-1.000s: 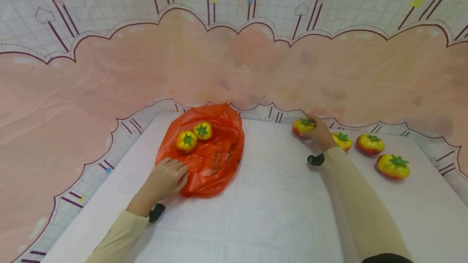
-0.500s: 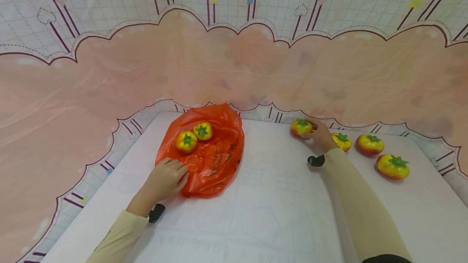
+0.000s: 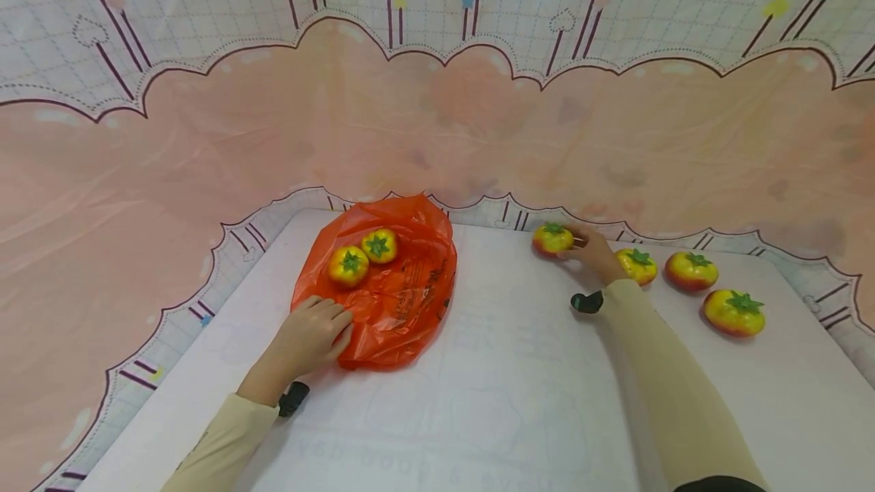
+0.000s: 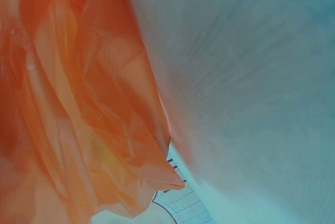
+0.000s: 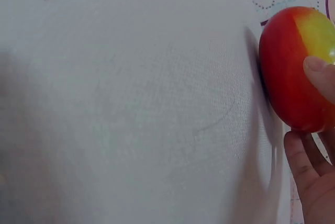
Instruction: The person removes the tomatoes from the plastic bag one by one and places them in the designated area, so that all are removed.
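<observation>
In the head view my right hand (image 3: 589, 250) holds a yellow-red persimmon (image 3: 552, 239) with a green leafy top, near the table's far edge. The right wrist view shows the thumb on one side of this persimmon (image 5: 293, 72) and fingertips at its lower end. My left hand (image 3: 311, 336) grips the near-left edge of a red plastic bag (image 3: 410, 325) spread on the table. Two persimmons, one in front (image 3: 349, 266) and one behind (image 3: 379, 245), lie on the bag. Folds of the bag (image 4: 104, 88) fill the left of the left wrist view; the left fingers are hidden there.
Three more persimmons lie on the right: one (image 3: 637, 266) just beside the right wrist, one (image 3: 692, 270) farther right, one (image 3: 734, 313) nearer. The white table (image 3: 478, 401) ends at a patterned cloth (image 3: 478, 135) behind. Each wrist wears a small black device.
My right hand has moved slightly left, taking the persimmon with it, away from the other three. The left hand and the bag look the same.
</observation>
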Available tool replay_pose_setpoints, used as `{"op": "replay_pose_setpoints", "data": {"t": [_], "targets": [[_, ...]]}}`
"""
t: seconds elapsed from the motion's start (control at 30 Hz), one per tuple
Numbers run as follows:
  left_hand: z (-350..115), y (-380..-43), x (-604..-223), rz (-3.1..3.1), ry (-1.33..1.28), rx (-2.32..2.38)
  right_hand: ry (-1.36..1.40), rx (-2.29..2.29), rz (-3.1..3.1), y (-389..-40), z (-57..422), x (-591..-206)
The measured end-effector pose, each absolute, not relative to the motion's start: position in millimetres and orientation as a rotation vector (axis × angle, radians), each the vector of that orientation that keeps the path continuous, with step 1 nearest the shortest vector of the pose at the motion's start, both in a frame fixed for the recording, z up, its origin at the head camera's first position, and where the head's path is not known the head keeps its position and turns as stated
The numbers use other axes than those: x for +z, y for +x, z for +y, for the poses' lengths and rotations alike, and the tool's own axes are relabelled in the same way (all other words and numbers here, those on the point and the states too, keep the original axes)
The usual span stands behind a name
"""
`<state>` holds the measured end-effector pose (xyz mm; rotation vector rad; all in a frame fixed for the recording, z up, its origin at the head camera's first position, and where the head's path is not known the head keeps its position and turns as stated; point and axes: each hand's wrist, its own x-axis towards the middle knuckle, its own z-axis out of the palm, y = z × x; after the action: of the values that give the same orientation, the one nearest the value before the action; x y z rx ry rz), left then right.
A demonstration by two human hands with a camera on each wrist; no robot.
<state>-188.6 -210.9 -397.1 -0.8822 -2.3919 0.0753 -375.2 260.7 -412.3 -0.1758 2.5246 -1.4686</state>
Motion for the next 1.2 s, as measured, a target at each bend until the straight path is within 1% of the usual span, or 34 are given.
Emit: {"op": "replay_pose_setpoints", "data": {"t": [0.5, 0.77, 0.9, 1.2], "targets": [[-211, -189, -399, -2.389, -0.881, 0.069, -0.046, -1.623, 2.391, -381, 256, -418], [-211, -190, -398, -2.371, -0.894, 0.071, -0.126, -1.658, 2.41, -380, 258, -416], [-211, -190, -398, -2.366, -0.899, 0.072, -0.11, -1.611, 2.444, -379, 259, -413], [-211, -191, -398, -2.385, -0.901, 0.064, -0.263, -1.626, 2.467, -378, 262, -397]]}}
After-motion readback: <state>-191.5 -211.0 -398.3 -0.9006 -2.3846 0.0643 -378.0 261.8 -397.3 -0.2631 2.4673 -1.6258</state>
